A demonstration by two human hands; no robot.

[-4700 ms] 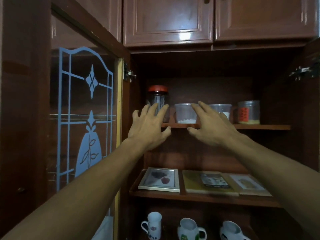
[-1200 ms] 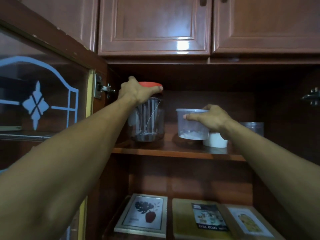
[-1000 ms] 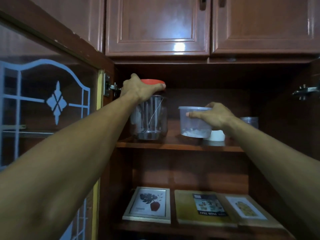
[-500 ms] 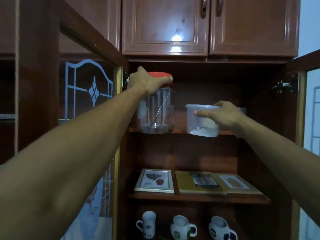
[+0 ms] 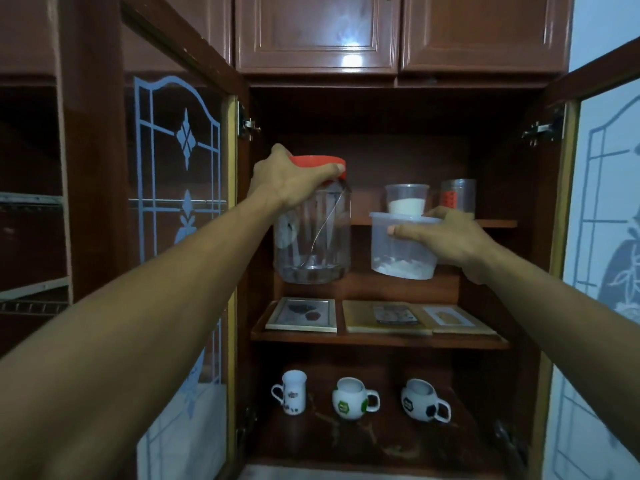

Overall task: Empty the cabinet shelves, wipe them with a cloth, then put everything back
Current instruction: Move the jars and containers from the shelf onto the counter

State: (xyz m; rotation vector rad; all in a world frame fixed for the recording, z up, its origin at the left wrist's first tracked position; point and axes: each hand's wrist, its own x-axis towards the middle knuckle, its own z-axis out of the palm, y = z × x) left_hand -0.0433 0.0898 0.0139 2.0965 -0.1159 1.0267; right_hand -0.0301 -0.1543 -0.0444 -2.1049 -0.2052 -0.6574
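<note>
My left hand (image 5: 291, 183) grips the red lid of a clear plastic jar (image 5: 313, 244), held in the air in front of the open cabinet. A thin metal utensil leans inside the jar. My right hand (image 5: 446, 237) holds a translucent tub (image 5: 398, 252) with a little white powder at its bottom, also off the shelf. On the top shelf (image 5: 495, 223) behind stand a clear cup of white powder (image 5: 406, 199) and a jar with a red label (image 5: 457, 195).
The middle shelf (image 5: 381, 339) carries a picture frame (image 5: 302, 314) and two flat boards (image 5: 388, 317). Three mugs (image 5: 355, 398) stand on the bottom shelf. Glass doors with blue patterns hang open at the left (image 5: 180, 202) and right (image 5: 606, 209). Closed upper cabinets (image 5: 318, 29) are above.
Both hands have drawn the jar and the tub out of the top shelf toward me and lower. The view has pulled back, and the mugs and both doors show.
</note>
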